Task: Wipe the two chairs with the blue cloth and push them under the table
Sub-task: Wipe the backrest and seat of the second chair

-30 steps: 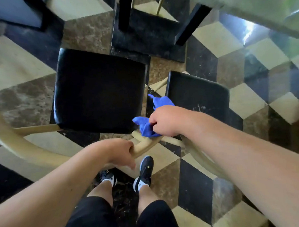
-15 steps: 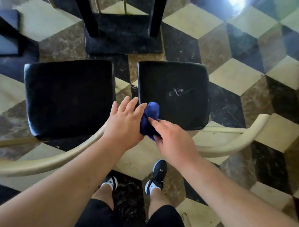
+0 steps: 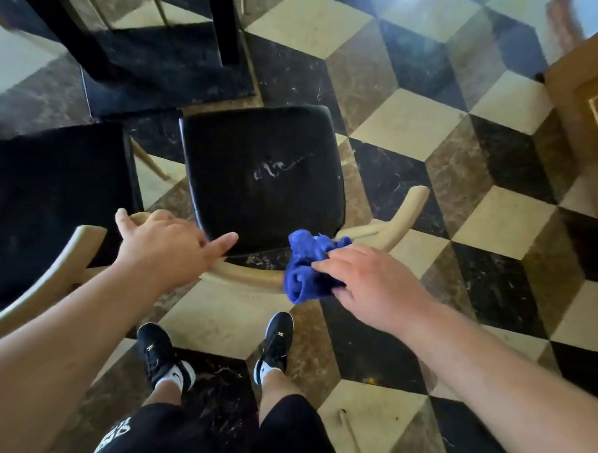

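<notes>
Right hand (image 3: 367, 287) grips bunched blue cloth (image 3: 304, 267) over chair (image 3: 259, 169) backrest | left hand (image 3: 166, 244) spread loose beside second chair (image 3: 52, 198) | shorts (image 3: 127, 434) print unreadable | counter legs (image 3: 227, 24) ahead

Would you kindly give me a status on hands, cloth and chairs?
Right hand grips blue cloth over back rail of right chair. Left hand open by that rail. Left chair alongside, both short of table base. White marks on right seat.

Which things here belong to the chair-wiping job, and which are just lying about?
Job: blue cloth, held by the right hand; right chair; left chair; table legs.
Lying about: wooden furniture at far right; thin stick on floor.
</notes>
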`<action>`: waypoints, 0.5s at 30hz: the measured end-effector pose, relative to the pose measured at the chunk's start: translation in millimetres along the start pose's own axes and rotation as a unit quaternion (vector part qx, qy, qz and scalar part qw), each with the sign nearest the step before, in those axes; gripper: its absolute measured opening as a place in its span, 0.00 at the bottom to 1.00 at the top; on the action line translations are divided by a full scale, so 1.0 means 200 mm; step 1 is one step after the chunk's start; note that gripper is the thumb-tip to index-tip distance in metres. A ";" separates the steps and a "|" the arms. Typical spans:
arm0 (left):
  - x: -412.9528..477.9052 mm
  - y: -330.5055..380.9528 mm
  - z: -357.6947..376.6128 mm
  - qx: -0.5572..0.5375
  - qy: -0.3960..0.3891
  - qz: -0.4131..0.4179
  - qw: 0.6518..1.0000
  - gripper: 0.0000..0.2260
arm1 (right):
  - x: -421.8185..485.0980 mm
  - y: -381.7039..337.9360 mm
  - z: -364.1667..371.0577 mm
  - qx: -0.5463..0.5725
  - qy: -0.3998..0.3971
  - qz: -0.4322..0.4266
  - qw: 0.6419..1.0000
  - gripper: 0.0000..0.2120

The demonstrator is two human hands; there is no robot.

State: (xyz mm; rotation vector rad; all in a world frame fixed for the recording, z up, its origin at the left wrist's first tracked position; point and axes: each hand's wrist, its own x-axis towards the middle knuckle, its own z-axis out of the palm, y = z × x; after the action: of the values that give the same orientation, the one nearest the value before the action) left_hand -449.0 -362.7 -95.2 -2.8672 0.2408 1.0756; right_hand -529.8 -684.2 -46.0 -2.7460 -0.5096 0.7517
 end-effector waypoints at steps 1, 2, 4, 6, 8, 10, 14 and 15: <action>0.00 0.01 0.02 -0.004 0.031 -0.017 0.999 0.39 | -0.02 0.09 -0.03 -0.004 -0.011 0.004 1.000 0.18; 0.00 0.03 0.04 -0.006 0.065 -0.034 0.997 0.35 | -0.03 0.19 -0.07 -0.008 -0.021 0.005 1.000 0.16; 0.00 0.06 0.07 -0.018 0.116 -0.062 0.991 0.29 | -0.03 0.37 -0.13 -0.030 -0.034 0.007 0.999 0.13; 0.02 0.08 0.09 -0.034 0.132 -0.084 0.987 0.26 | -0.01 0.55 -0.18 -0.063 -0.015 0.004 0.998 0.16; 0.03 0.10 0.10 -0.048 0.145 -0.091 0.984 0.25 | 0.03 0.72 -0.23 -0.076 0.008 0.016 0.997 0.19; 0.03 0.10 0.10 -0.064 0.158 -0.085 0.982 0.24 | 0.08 0.83 -0.28 -0.068 -0.008 0.030 0.997 0.19; 0.02 0.11 0.09 -0.071 0.155 -0.078 0.982 0.24 | 0.21 0.85 -0.31 -0.064 0.018 0.122 0.990 0.16; 0.01 0.10 0.08 -0.073 0.151 -0.077 0.983 0.24 | 0.23 0.80 -0.31 -0.076 0.001 0.125 0.989 0.14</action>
State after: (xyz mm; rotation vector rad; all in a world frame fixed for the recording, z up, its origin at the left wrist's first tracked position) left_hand -461.2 -380.8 -109.8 -3.1107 -0.0484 0.6566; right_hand -416.7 -819.9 -66.3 -2.9911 -0.2307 0.7957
